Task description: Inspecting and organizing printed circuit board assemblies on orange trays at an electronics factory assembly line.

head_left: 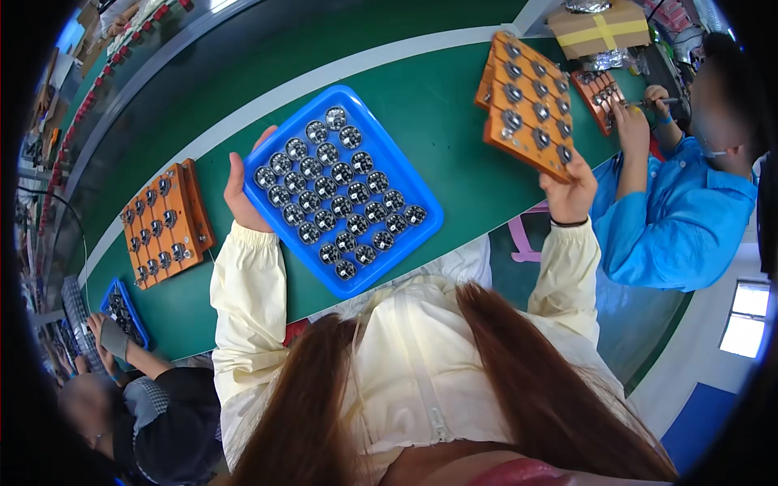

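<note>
- The blue tray (405,241) is filled for the most part with round pieces (325,187) in slanting rows; some blue floor is bare along its right long side and toward its lower right end
- The front orange board (527,101) shows a round piece in every place that I can see, so I judge this board as filled; the face of the second board (484,91) behind it is hidden, and I cannot tell
- What is left I can judge only partly: many pieces lie in the tray, and one pair of orange boards (166,231) stands apart, near the left end of the desk (454,162), also with pieces
- The tray is over the middle of the desk, its lowest corner about at the near edge; its long axis goes slanting, from far left to near right, and its open side faces up
- The front board is above the right part of the desk; its long axis points away from the person, and its piece side faces up
- The right hand (570,193) grasps both boards at the lower right corner, fingers bent around it
- The left hand (250,206) is at the left corner of the tray, thumb apart, other fingers mostly hidden below; how firmly they grasp, I cannot tell
</note>
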`<state>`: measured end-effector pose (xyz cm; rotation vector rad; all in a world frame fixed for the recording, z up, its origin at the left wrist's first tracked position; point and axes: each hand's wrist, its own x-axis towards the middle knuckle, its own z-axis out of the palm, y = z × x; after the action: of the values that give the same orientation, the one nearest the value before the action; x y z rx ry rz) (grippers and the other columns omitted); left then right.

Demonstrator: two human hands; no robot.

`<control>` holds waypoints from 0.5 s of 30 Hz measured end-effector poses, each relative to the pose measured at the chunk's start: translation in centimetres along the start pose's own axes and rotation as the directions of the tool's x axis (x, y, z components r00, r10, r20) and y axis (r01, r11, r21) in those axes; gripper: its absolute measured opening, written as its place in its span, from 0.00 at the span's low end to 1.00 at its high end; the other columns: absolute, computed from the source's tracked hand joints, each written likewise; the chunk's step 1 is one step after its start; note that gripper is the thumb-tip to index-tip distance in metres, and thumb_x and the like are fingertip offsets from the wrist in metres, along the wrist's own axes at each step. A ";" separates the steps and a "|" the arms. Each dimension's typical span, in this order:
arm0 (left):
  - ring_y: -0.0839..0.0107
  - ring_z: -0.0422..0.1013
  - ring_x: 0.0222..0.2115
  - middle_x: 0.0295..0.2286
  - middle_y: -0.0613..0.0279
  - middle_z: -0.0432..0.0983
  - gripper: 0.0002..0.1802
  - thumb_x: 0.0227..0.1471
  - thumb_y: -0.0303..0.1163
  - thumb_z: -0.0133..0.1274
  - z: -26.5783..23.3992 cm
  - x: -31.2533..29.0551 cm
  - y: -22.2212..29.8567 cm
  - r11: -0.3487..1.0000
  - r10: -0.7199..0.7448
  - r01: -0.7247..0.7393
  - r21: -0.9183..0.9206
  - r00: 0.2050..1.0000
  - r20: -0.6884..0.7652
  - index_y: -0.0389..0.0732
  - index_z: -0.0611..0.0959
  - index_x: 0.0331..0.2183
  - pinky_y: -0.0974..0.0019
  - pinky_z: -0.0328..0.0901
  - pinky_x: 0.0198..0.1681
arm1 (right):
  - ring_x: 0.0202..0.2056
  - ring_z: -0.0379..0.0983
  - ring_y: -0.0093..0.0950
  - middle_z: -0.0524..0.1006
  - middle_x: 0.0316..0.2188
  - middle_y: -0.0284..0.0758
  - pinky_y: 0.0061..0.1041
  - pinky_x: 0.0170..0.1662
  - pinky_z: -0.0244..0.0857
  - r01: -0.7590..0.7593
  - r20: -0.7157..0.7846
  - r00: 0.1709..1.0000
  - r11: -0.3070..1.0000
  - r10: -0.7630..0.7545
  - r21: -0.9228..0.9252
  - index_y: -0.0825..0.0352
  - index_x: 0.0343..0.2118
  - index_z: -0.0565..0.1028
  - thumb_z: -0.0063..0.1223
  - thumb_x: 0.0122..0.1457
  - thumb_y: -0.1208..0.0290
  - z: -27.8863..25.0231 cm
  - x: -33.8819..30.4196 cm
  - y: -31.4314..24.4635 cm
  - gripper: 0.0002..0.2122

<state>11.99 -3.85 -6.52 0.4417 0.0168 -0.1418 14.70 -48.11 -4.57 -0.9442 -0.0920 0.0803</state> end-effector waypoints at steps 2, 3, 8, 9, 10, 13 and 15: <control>0.53 0.58 0.52 0.52 0.49 0.59 0.38 0.54 0.58 0.34 0.6 0.0 -0.4 0.996 0.030 -0.020 0.092 0.994 -0.108 0.37 0.59 0.55 0.48 0.54 0.54 | 0.24 0.73 0.34 0.73 0.36 0.48 0.23 0.22 0.69 0.062 -0.018 0.998 0.995 -0.064 -0.076 0.79 0.47 0.61 0.40 0.46 0.73 -1.8 -1.3 -0.5 0.23; 0.53 0.58 0.52 0.52 0.49 0.59 0.38 0.54 0.58 0.34 0.5 0.0 -0.3 0.996 0.031 -0.022 0.084 0.993 -0.112 0.37 0.59 0.55 0.48 0.54 0.54 | 0.24 0.73 0.34 0.73 0.36 0.48 0.23 0.22 0.69 0.056 -0.017 0.998 0.995 -0.058 -0.082 0.79 0.47 0.61 0.40 0.46 0.73 -2.0 -1.6 -0.8 0.23; 0.52 0.58 0.52 0.52 0.48 0.59 0.38 0.54 0.58 0.34 0.8 0.1 -0.1 0.994 -0.018 0.022 0.103 0.999 -0.044 0.38 0.59 0.55 0.47 0.54 0.54 | 0.28 0.74 0.32 0.73 0.40 0.45 0.24 0.23 0.71 0.107 -0.087 0.989 0.979 -0.124 -0.176 0.77 0.49 0.60 0.38 0.46 0.74 -3.3 -2.0 -2.2 0.24; 0.52 0.58 0.53 0.52 0.48 0.59 0.37 0.54 0.57 0.34 0.8 0.0 -0.1 0.994 -0.009 0.013 0.108 0.999 -0.040 0.38 0.59 0.55 0.46 0.54 0.54 | 0.29 0.74 0.32 0.72 0.40 0.45 0.24 0.23 0.70 0.099 -0.104 0.987 0.977 -0.120 -0.188 0.77 0.50 0.60 0.38 0.46 0.74 -3.4 -1.8 -2.3 0.24; 0.52 0.57 0.53 0.53 0.48 0.58 0.37 0.54 0.57 0.34 0.7 0.1 -0.1 0.994 -0.010 0.013 0.107 0.999 -0.032 0.38 0.59 0.55 0.46 0.54 0.54 | 0.24 0.74 0.32 0.74 0.37 0.45 0.23 0.22 0.70 0.092 -0.140 0.983 0.975 -0.122 -0.202 0.77 0.49 0.61 0.38 0.46 0.74 -2.9 -1.5 -2.5 0.24; 0.52 0.57 0.53 0.53 0.47 0.58 0.37 0.54 0.57 0.34 0.6 0.2 0.0 0.994 -0.018 0.020 0.109 1.000 -0.014 0.38 0.59 0.55 0.46 0.54 0.54 | 0.19 0.73 0.32 0.75 0.33 0.44 0.22 0.20 0.69 0.082 -0.078 0.992 0.969 -0.103 -0.234 0.77 0.48 0.61 0.39 0.45 0.73 -3.5 0.1 -2.4 0.24; 0.52 0.57 0.53 0.53 0.47 0.58 0.37 0.54 0.57 0.33 0.5 0.3 -0.1 0.994 -0.014 0.015 0.110 1.000 -0.009 0.37 0.59 0.55 0.46 0.54 0.54 | 0.16 0.72 0.32 0.75 0.29 0.44 0.21 0.17 0.67 0.096 -0.125 0.984 0.964 -0.129 -0.247 0.78 0.47 0.62 0.39 0.45 0.72 -2.7 1.1 -2.2 0.24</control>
<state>12.21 -4.23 -6.12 0.5524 0.0200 -0.1553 16.20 -51.48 -4.31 -1.1816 -0.0255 -0.1050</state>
